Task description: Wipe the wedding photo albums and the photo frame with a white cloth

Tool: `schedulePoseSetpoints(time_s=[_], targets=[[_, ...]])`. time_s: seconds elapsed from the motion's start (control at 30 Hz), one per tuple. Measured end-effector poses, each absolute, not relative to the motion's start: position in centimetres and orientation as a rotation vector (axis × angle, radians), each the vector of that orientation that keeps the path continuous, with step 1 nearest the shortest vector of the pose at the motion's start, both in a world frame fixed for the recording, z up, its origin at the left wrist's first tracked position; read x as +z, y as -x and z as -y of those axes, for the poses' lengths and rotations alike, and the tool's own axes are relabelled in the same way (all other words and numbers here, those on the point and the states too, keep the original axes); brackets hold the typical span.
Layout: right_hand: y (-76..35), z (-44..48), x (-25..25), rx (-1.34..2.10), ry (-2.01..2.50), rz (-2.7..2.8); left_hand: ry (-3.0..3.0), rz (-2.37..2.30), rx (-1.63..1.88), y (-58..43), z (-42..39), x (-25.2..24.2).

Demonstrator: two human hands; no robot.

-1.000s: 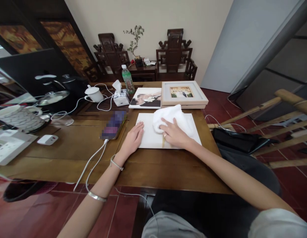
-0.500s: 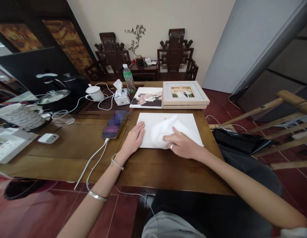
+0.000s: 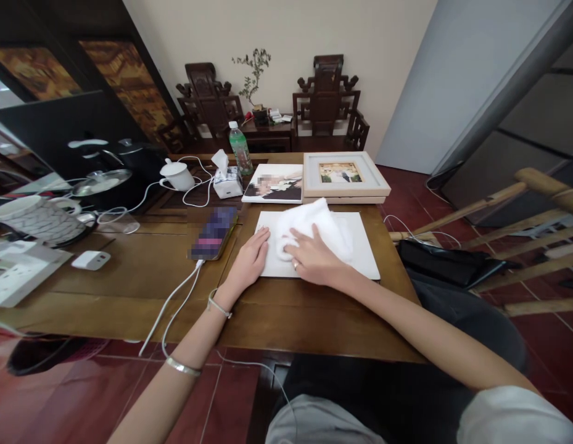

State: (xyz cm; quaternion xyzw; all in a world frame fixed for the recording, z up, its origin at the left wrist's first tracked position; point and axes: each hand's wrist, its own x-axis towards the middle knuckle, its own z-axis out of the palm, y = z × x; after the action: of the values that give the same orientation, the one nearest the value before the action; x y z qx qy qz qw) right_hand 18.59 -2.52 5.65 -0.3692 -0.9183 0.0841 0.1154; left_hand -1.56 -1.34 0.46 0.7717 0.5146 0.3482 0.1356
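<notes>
A flat white panel (image 3: 367,262) lies on the brown wooden table (image 3: 277,314) in front of me. Bunched on top of it is a white cloth (image 3: 309,216). My right hand (image 3: 314,256) presses on the cloth, its fingers curled into the near side of the fabric. Part of the panel is hidden under cloth and hand. My left hand (image 3: 251,256) rests flat at the panel's left edge, fingers stretched out and holding nothing.
Behind the panel are a photo print (image 3: 274,184) and a framed picture (image 3: 344,176). To the left lie a phone (image 3: 214,234) with its cable, a tissue box (image 3: 227,183), a bottle (image 3: 240,150), a lidded cup (image 3: 177,175), a charger (image 3: 90,259) and a power strip (image 3: 22,271).
My right hand and the white cloth have shifted left and slightly away from me across the panel. My left hand has stayed in place.
</notes>
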Motion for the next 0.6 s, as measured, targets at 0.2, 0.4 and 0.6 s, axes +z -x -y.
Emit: schedulePoseSetpoints(time_s=[0.2, 0.4, 0.6], targets=[[-20.4, 8.0, 8.3, 0.403, 0.907, 2.775, -2.256, -1.501, 0.98, 1.5, 1.5, 0.7], [-22.1, 5.1, 8.9, 0.421, 1.047, 2.783, -2.246, -1.498, 0.984, 1.5, 1.4, 0.6], [-19.8, -0.8, 6.8, 0.165, 1.315, 2.592, -2.218, -1.483, 1.014, 1.5, 1.4, 0.6]])
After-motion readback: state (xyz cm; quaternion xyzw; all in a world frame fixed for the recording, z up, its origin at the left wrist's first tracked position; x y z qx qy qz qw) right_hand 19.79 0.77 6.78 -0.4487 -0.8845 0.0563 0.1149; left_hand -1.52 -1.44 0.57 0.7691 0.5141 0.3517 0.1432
